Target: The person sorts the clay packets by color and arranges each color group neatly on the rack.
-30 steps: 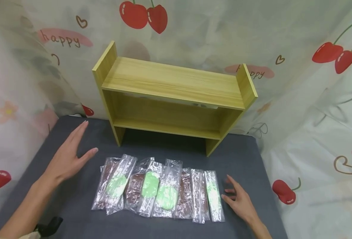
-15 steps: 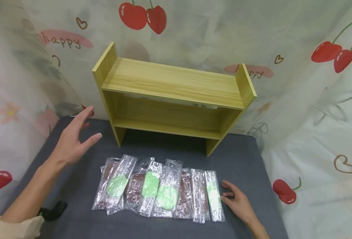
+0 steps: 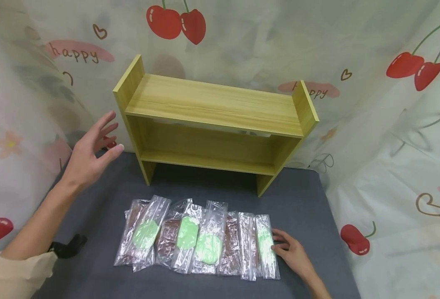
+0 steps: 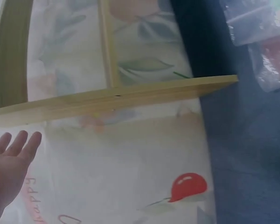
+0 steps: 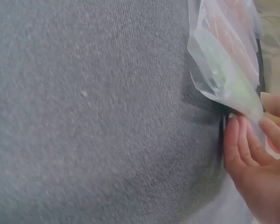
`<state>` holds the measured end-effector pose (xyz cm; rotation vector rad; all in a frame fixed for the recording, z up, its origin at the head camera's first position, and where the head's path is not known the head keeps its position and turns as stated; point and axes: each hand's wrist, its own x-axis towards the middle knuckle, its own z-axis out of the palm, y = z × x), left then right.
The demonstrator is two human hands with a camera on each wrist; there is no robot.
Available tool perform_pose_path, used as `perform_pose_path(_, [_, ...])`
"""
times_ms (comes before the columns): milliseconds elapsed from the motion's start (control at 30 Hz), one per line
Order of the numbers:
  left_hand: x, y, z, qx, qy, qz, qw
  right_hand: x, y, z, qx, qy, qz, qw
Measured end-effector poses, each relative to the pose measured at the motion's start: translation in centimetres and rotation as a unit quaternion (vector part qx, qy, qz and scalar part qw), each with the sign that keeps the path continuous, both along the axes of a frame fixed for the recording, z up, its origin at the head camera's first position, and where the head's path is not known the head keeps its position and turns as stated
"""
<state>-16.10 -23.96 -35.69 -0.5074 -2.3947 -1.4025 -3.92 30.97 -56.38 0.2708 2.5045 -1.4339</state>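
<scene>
My right hand (image 3: 292,254) is at the right end of a row of clear plastic bags, its fingertips touching the edge of the last zip bag (image 3: 266,249), which has a light green piece inside. In the right wrist view, the loosely bent fingers (image 5: 245,140) meet that bag's (image 5: 224,74) edge; no firm grip shows. My left hand (image 3: 89,153) hovers left of a light wooden two-tier shelf (image 3: 212,104), fingers spread, holding nothing. The left wrist view has the hand (image 4: 11,168) beside the shelf's side panel (image 4: 116,102), with a small gap between them.
Several more bags lie overlapping in the row, some with green pieces (image 3: 145,233) and some with brown ones (image 3: 167,243). A dark grey cloth (image 3: 298,195) covers the table. Cherry-printed curtains (image 3: 392,166) enclose the back and sides.
My left hand has risen and moved forward, up beside the shelf's left side. The right hand has shifted slightly left, from beside the last bag to touching its edge.
</scene>
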Motion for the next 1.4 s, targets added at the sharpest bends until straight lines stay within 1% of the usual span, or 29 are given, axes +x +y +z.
perform_pose_path(100, [-0.4,0.3,0.9,0.03,0.0,-0.014,0.9995,0.1,-0.2,-0.1,-0.03,-0.008,-0.01,0.999])
perform_pose_path(267, [-1.0,0.9,2.5,0.094,-0.001,-0.038,0.9948,0.2,-0.5,-0.2,-0.03,-0.01,-0.023,0.999])
perform_pose_path(367, [-1.3,1.1,3.2,0.116,-0.003,-0.042,0.9923,0.3,-0.7,-0.4,-0.026,-0.006,-0.023,0.999])
perform_pose_path(500, [-1.6,1.3,3.9,0.122,-0.005,-0.04,0.9917,0.4,-0.7,-0.7,-0.034,0.005,-0.025,0.999])
perform_pose_path(533, [-1.8,1.4,4.1,0.131,-0.005,-0.045,0.9904,0.4,-0.7,-0.7,-0.038,0.009,-0.027,0.999])
perform_pose_path(667, [-2.1,1.6,4.4,0.181,-0.004,-0.081,0.9801,0.6,-0.8,-1.1,-0.061,0.01,-0.024,0.998])
perform_pose_path(733, [-2.3,1.6,4.5,0.205,0.001,-0.101,0.9735,0.6,-0.8,-1.1,-0.071,0.01,-0.018,0.997])
perform_pose_path(767, [-2.4,1.6,4.6,0.21,0.002,-0.107,0.972,0.6,-0.8,-1.2,-0.074,0.01,-0.016,0.997])
perform_pose_path(867, [-2.6,1.7,5.0,0.205,0.004,-0.107,0.9729,0.4,-0.9,-1.1,-0.076,0.017,-0.016,0.997])
perform_pose_path(1000, [-3.0,1.8,5.6,0.197,-0.009,-0.101,0.9752,0.2,-0.8,-0.9,-0.069,0.024,-0.019,0.997])
perform_pose_path(1167, [-3.5,1.9,6.1,0.204,-0.028,-0.104,0.9731,0.1,-0.6,-0.4,-0.073,0.018,-0.016,0.997])
perform_pose_path(1300, [-3.9,1.8,6.3,0.184,-0.036,-0.094,0.9777,0.0,-0.4,0.4,-0.083,0.02,-0.015,0.996])
perform_pose_path(1400, [-4.1,1.7,6.5,0.166,-0.046,-0.085,0.9814,-0.2,-0.2,0.9,-0.087,0.03,-0.008,0.996])
